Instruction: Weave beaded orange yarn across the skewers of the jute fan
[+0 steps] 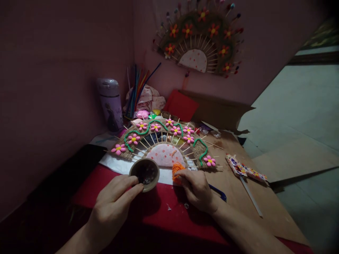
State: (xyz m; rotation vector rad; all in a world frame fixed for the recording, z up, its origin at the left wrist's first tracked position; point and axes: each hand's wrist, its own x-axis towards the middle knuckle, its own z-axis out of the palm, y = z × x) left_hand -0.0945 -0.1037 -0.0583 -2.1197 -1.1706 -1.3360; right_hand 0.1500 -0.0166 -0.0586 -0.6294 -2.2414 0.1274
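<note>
My left hand [113, 197] pinches the near rim of a small round bowl [156, 178], tilted so that its dark inside shows; what lies in it is too dim to name. In my right hand [194, 185] the fingers are closed on a bundle of orange yarn [177, 170]. Just beyond both hands lies a fan-shaped craft piece [164, 155] of twine-wrapped card and thin sticks. It carries pink flowers with yellow centres, wavy green strips and a spotted half-round cloth patch. The orange yarn is close to the patch's lower edge; I cannot tell whether they touch.
A purple tumbler [109, 106] and several pipe cleaners [137, 91] stand at the back left. A similar fan [196, 38] hangs on the wall. A flower-patterned glue gun [243, 169] lies right on the cardboard [254, 208]. A dark blue handle [219, 193] shows beside my right wrist.
</note>
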